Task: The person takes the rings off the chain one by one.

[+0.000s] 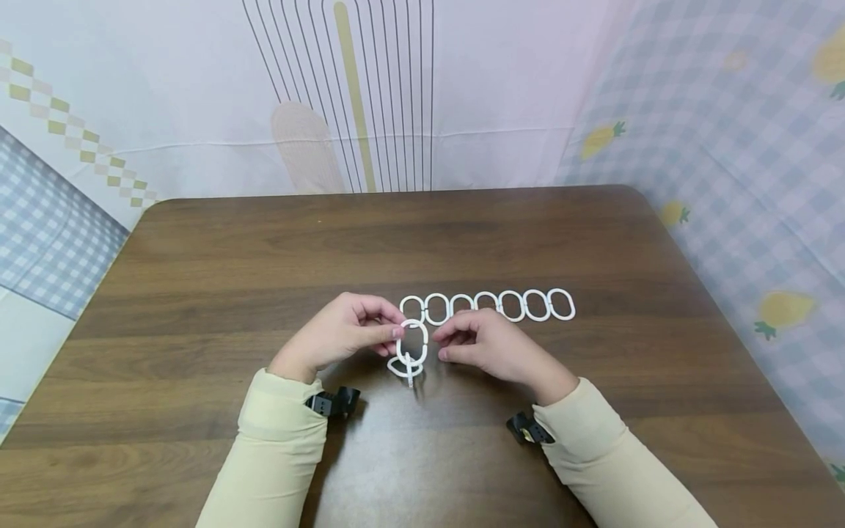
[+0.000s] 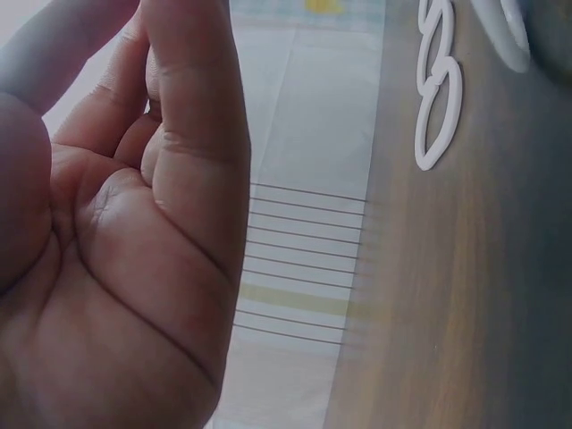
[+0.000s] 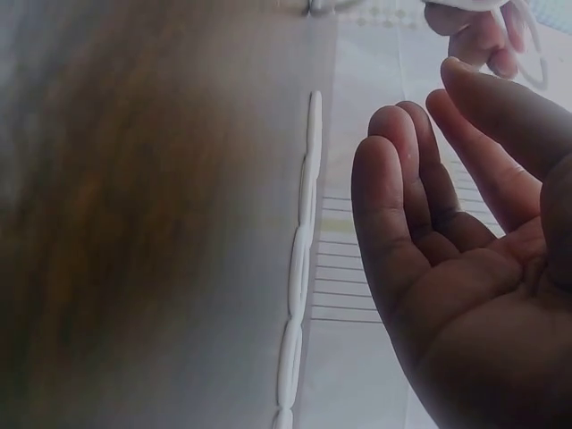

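Observation:
My left hand (image 1: 343, 334) pinches a white oval link (image 1: 426, 334) at its upper left edge, between thumb and fingers. Linked to the bottom of that oval, more white links (image 1: 404, 375) hang close over the table. Just to the right is my right hand (image 1: 491, 345), its fingers loosely bent and nothing between them. Behind both hands lies a row of several white oval links (image 1: 561, 291), set side by side; the right hand covers part of it. In the right wrist view the row (image 3: 297, 277) appears edge-on beside the relaxed right hand (image 3: 465, 241).
The brown wooden table (image 1: 198, 293) has its far edge against a patterned white cloth (image 1: 495, 88). A checked cloth with pineapples (image 1: 785, 312) hangs along the right side. Dark straps (image 1: 330, 402) sit at both wrists by the cream sleeves (image 1: 277, 440).

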`<act>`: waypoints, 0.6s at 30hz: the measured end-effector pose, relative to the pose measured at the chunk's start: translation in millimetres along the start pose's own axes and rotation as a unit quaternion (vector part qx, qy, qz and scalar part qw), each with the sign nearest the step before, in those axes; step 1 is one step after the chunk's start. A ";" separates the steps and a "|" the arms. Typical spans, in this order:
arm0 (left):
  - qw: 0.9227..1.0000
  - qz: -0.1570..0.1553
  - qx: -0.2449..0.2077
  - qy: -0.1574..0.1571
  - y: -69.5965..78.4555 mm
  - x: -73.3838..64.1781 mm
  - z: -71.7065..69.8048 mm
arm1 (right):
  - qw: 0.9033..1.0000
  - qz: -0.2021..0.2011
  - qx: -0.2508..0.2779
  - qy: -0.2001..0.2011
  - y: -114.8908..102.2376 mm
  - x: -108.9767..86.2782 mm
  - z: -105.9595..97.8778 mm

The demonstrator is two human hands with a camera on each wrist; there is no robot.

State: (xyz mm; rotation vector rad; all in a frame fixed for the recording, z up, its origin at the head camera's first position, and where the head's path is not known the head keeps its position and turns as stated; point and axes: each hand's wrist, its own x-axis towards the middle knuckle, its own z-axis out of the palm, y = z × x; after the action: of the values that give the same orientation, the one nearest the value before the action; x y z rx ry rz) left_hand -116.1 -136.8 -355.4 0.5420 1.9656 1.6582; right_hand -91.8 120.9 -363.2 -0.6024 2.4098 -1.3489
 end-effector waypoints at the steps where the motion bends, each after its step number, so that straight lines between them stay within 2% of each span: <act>1: 1.000 0.000 0.001 0.000 0.1 0.0 0.1 | 1.000 -0.002 0.001 -0.002 0.0 0.0 0.9; 8: 1.000 0.002 0.007 -0.002 -0.1 0.0 0.9 | 1.000 -0.008 0.007 -0.012 -1.4 -0.2 8.9; 14: 1.000 0.006 0.003 -0.006 -0.4 0.5 1.4 | 0.999 -0.016 0.036 -0.024 -5.6 -0.9 19.6; 18: 1.000 0.009 0.010 -0.010 -1.0 1.3 1.8 | 0.999 -0.021 0.031 -0.016 -8.0 -0.6 24.9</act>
State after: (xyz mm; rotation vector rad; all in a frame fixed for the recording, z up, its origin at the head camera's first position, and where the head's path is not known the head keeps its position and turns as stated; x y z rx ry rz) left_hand -115.9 -134.8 -356.8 0.5839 1.9703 1.6400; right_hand -78.1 99.3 -368.9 -0.6564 2.3326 -1.4147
